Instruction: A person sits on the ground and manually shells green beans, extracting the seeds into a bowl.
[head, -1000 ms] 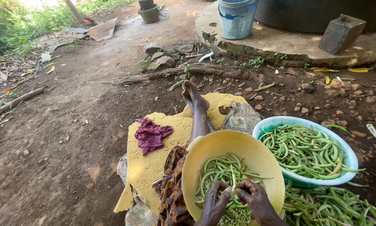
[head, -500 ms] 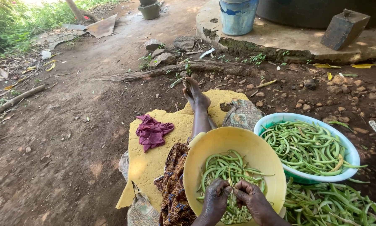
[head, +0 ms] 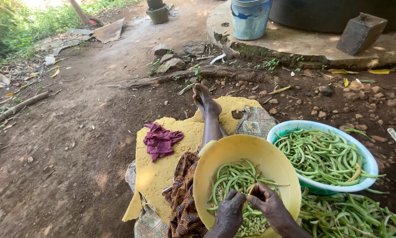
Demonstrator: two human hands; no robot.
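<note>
A yellow bowl [head: 233, 147] rests on my lap, holding green bean pods [head: 233, 176] and shelled pale beans [head: 251, 224] at its near side. My left hand [head: 229, 213] and my right hand [head: 270, 205] meet over the bowl, both pinching one green bean pod [head: 249, 190] between the fingertips. To the right stands a teal bowl [head: 290, 128] heaped with green pods. More pods [head: 352, 218] lie loose on the ground below it. My bare leg and foot [head: 207, 103] stretch out over a yellow mat [head: 162, 172].
A crumpled maroon cloth [head: 160, 140] lies on the mat. A blue bucket [head: 250, 17] and a dark block [head: 361, 33] stand on a concrete slab [head: 304, 44] at the back. Stones, a branch [head: 180, 76] and bare dirt lie ahead; grass at far left.
The view has shifted slightly. My hands stay together over the yellow bowl, working the same pod; the fingers have moved a little.
</note>
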